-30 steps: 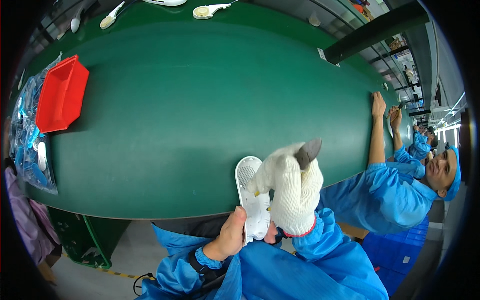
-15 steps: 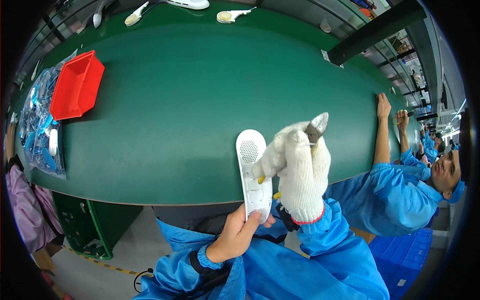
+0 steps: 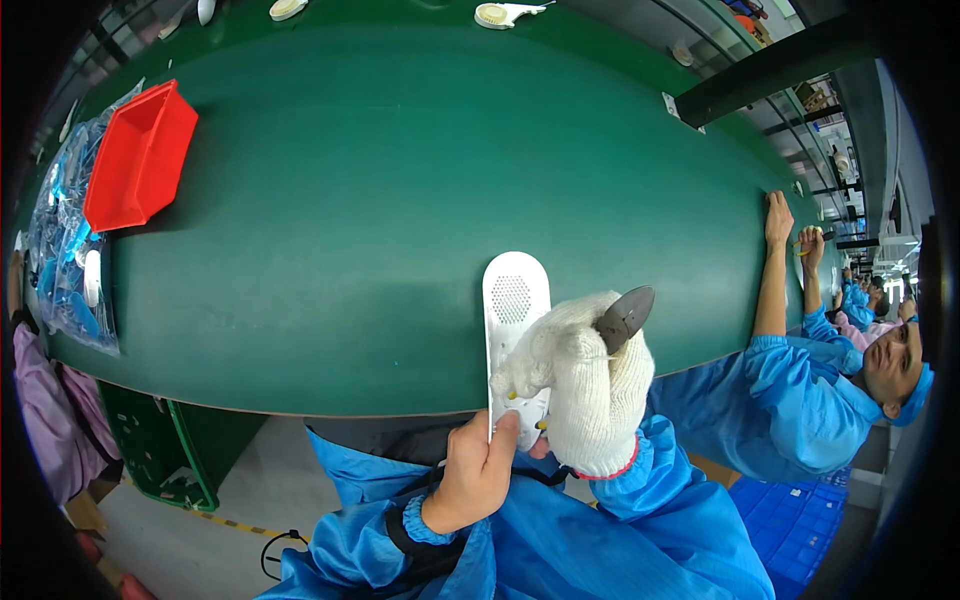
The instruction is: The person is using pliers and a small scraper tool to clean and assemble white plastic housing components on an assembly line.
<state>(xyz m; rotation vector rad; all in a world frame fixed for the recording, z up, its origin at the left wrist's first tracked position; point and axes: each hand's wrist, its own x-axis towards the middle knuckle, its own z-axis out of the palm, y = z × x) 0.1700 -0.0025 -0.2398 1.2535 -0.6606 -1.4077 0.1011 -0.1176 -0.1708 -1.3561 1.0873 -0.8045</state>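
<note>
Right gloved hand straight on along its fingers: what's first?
The white shell, directly ahead of the right hand; they overlap in view, so contact or a gap is unclear.

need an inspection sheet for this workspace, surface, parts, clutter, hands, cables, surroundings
surface: green tabletop, smooth-looking
job's things: white elongated piece with a perforated end; dark-grey pointed tool, its rest mostly hidden
clutter: red tray and clear plastic bag of parts at left; round-headed white part at the far edge
hands: bare left hand grips the piece's near end; gloved right hand holds the tool over the piece
cables: dark looped cable beside the left sleeve
surroundings: co-worker in blue and blue crate at right; dark post at far right
</note>
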